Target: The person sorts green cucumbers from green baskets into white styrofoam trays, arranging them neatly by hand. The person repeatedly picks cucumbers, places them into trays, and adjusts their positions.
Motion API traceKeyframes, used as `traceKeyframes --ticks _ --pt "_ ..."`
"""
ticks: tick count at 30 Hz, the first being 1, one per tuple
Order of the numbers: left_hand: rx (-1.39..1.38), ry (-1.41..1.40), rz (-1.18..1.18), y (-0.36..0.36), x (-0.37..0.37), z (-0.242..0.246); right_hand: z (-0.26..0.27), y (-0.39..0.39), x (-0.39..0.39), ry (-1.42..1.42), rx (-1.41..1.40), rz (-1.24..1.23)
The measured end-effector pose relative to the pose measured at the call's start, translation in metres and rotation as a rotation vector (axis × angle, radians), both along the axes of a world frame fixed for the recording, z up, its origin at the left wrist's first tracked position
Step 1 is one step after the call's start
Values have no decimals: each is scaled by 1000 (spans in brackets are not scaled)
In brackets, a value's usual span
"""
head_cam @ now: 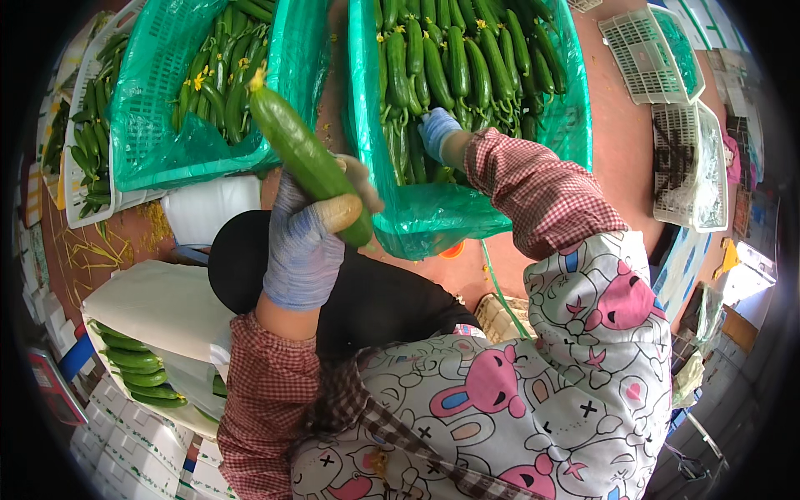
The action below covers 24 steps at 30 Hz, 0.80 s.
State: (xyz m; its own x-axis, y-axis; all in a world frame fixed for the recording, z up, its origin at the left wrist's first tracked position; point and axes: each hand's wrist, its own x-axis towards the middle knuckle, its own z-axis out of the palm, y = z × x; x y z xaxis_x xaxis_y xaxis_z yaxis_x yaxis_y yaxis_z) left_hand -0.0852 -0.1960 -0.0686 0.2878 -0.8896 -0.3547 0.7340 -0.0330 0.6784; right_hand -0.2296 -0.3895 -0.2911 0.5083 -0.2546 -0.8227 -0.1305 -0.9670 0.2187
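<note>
A large green cucumber [303,147] with a yellow blossom at its far tip slants up in my left hand [306,244], which wears a pale blue knit glove with tan palm coating. My right hand [439,132], gloved alike, is down at the cucumbers [459,65] in the crate lined with green plastic film [431,215]. Its fingertips are hidden, so whether it grips one is unclear. Those cucumbers lie side by side in rows, several with yellow blossoms.
Left stands another film-lined crate [140,134] of thinner cucumbers [228,81], beside a white crate [74,181] with more. A box [156,294] with a white liner and cucumbers [134,365] sits near my left elbow. White plastic crates [634,59] stand right; stacked white boxes [125,431] lower left.
</note>
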Motion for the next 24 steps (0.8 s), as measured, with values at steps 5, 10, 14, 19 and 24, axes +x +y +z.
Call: traceKeyframes --ticks 5,10,14,19,24 --pt "64 -31 -41 10 10 3 34 -23 -16 37 79 26" --pt "124 46 56 3 6 -2 165 -42 -64 -353 461 -1078" --pt "25 256 48 -6 -3 -7 200 7 -66 -828 1240 -1527" --pt "-206 405 -123 6 3 -2 65 14 8 -770 780 -1693" --pt "-92 297 -74 14 10 -3 -45 67 26 -417 437 -1685"
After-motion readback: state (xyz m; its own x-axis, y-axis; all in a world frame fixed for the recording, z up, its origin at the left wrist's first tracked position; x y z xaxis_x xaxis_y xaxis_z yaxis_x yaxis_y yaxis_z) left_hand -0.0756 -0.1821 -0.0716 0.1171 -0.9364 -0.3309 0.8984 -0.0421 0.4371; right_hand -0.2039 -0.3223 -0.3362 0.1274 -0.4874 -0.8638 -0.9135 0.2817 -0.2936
